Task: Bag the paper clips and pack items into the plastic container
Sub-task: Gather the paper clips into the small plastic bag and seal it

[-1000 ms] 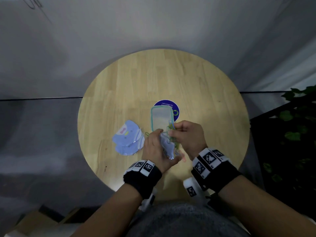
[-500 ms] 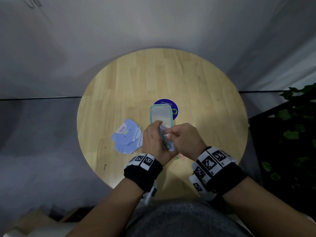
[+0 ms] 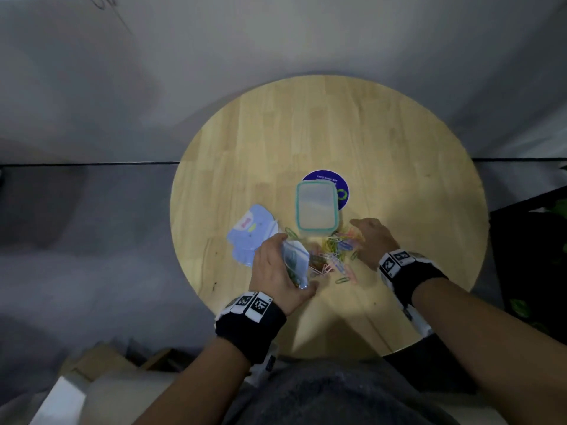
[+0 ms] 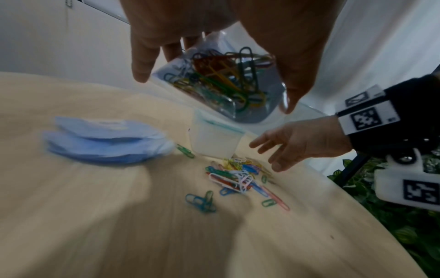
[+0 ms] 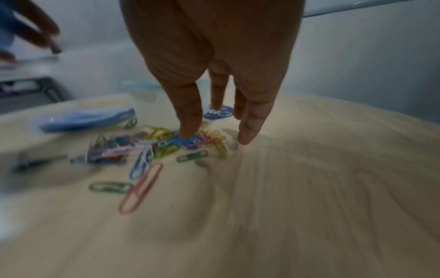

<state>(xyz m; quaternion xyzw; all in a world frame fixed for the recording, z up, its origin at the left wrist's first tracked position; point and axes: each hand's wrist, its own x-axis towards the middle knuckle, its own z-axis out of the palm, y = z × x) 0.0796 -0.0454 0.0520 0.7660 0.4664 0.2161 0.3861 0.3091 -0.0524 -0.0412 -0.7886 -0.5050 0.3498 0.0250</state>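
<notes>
My left hand [image 3: 277, 271] grips a small clear zip bag [image 3: 295, 261] holding several coloured paper clips [image 4: 223, 75], lifted just above the round wooden table [image 3: 399, 148]. A loose pile of coloured paper clips [image 3: 336, 253] lies on the table in front of the clear plastic container [image 3: 316, 209] with a teal rim. My right hand [image 3: 372, 239] hovers over the right side of the pile with fingers straight, its fingertips [image 5: 188, 133] touching the clips. In the left wrist view the pile [image 4: 238, 175] lies beside the container [image 4: 214, 141].
A stack of light blue card cut-outs [image 3: 253, 236] lies left of the pile. A round dark blue sticker [image 3: 333, 182] sits under the container's far side. The table edge is close to my body. Green plant leaves [image 4: 393, 235] stand at the right.
My hands have parted: the right hand let go of the bag and moved right and down onto the loose clips. The left hand has kept the bag and drawn it left.
</notes>
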